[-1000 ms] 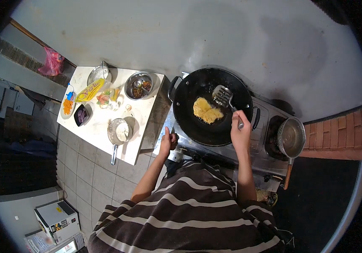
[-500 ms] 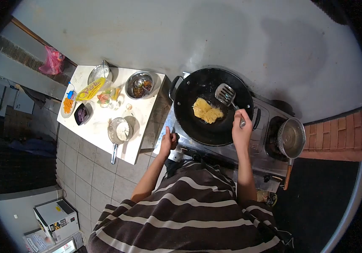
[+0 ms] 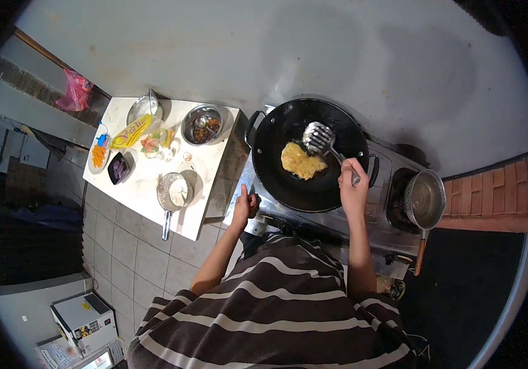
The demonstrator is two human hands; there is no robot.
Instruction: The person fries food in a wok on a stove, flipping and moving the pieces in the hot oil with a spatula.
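Right fingers (image 3: 346,175): closed around the handle of the spatula (image 3: 330,150)
Left fingers (image 3: 253,203): curled, thumb raised, near the stove (image 3: 377,202); cannot tell whether they hold anything
Food (image 3: 301,162): 1 yellow piece in the black wok (image 3: 301,198), spatula head at its edge
Pot (image 3: 425,197): right of the wok

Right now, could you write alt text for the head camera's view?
A person's right hand holds a slotted spatula near golden food in a black wok on a stove; the curled left hand is near the stove's left end. A white table with bowls stands left, a wooden-handled pot right.
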